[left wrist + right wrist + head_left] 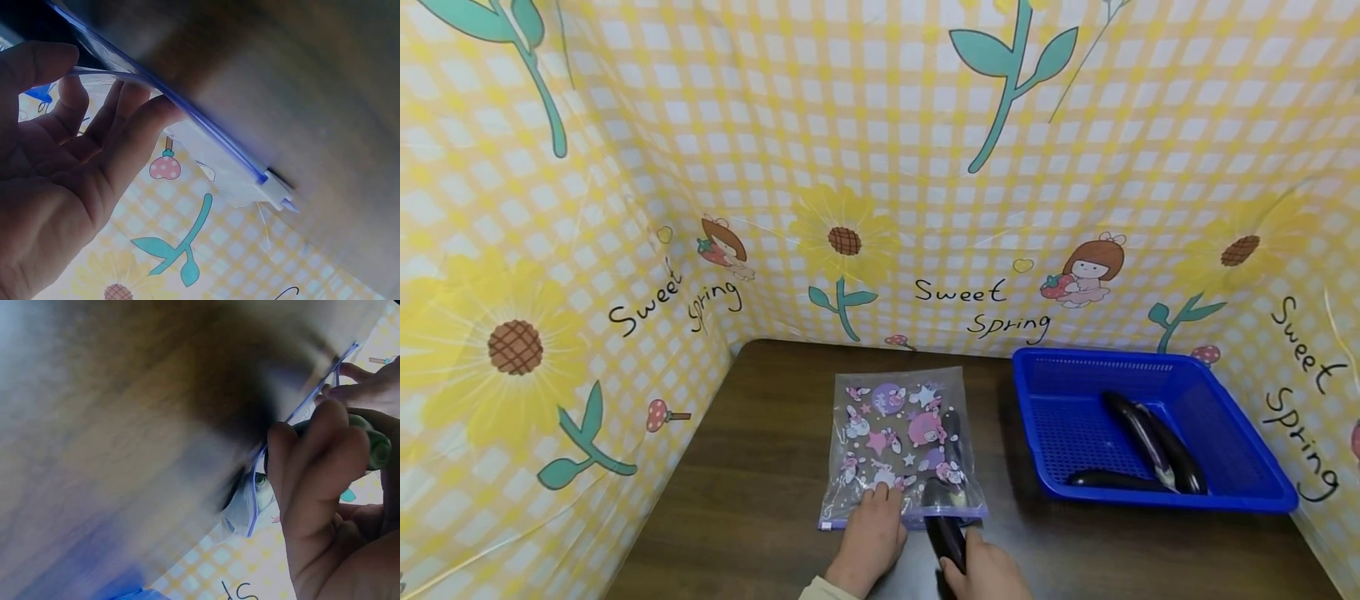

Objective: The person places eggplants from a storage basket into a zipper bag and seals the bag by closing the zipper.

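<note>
A clear zip bag [880, 450] printed with pink and purple cartoon figures lies on the table, its zip edge toward me. My left hand [874, 533] grips the bag's upper lip; the left wrist view shows the raised purple zip edge [206, 125] at the fingers. In my right hand [992, 571] is a dark eggplant [946, 537], its front end inside the bag's mouth. The green stem end [379, 450] pokes out of the right fist. Another eggplant [952, 425] lies within the bag along its right side, partly covered by the print.
To the right stands a blue plastic basket [1037, 454] with several eggplants [1150, 437] in it. The brown table [752, 450] is bordered at the back and sides by a yellow checked cloth [880, 150] with flower prints.
</note>
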`<action>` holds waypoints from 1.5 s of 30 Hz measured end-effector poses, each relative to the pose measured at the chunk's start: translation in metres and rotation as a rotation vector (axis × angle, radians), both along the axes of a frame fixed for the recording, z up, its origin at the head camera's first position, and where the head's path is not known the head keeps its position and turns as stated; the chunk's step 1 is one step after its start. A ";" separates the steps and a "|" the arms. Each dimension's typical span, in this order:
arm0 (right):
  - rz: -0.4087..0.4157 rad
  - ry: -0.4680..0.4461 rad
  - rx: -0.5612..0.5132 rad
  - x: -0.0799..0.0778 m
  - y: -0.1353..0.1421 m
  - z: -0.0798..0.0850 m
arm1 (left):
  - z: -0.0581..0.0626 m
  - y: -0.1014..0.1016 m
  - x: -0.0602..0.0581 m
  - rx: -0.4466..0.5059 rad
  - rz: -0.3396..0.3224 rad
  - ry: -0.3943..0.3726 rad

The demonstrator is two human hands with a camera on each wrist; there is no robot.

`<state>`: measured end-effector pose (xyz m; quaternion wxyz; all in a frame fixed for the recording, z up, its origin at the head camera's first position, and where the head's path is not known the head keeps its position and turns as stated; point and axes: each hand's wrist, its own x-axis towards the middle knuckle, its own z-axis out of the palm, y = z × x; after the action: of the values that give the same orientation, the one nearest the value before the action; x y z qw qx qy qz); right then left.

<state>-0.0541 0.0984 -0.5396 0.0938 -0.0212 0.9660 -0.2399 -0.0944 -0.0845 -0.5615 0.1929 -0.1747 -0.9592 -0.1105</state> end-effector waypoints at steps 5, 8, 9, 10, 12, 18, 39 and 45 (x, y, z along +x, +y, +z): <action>-0.068 0.154 0.075 -0.003 -0.007 -0.009 | -0.001 0.000 0.001 0.000 -0.009 0.008; -0.090 0.199 0.099 -0.006 -0.008 -0.013 | -0.001 0.001 0.001 -0.004 -0.011 0.003; -0.091 0.212 0.108 -0.007 -0.008 -0.014 | -0.001 0.001 0.001 -0.005 -0.011 0.002; -0.088 0.228 0.115 -0.009 -0.008 -0.014 | 0.000 0.001 0.001 -0.006 -0.010 0.002; -0.085 0.245 0.136 -0.011 -0.008 -0.015 | 0.001 0.000 0.001 -0.007 -0.009 0.009; -0.081 0.239 0.193 -0.015 -0.006 -0.017 | 0.001 0.000 0.002 -0.020 -0.006 0.021; -0.043 0.043 0.177 0.007 0.003 0.003 | -0.002 0.000 0.000 -0.059 -0.010 0.062; -0.063 0.009 0.177 0.003 -0.001 0.002 | -0.002 0.000 0.000 -0.061 -0.008 0.047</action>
<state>-0.0513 0.0971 -0.5381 0.0833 0.0166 0.9841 -0.1563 -0.0948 -0.0842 -0.5639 0.2098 -0.1870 -0.9565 -0.0778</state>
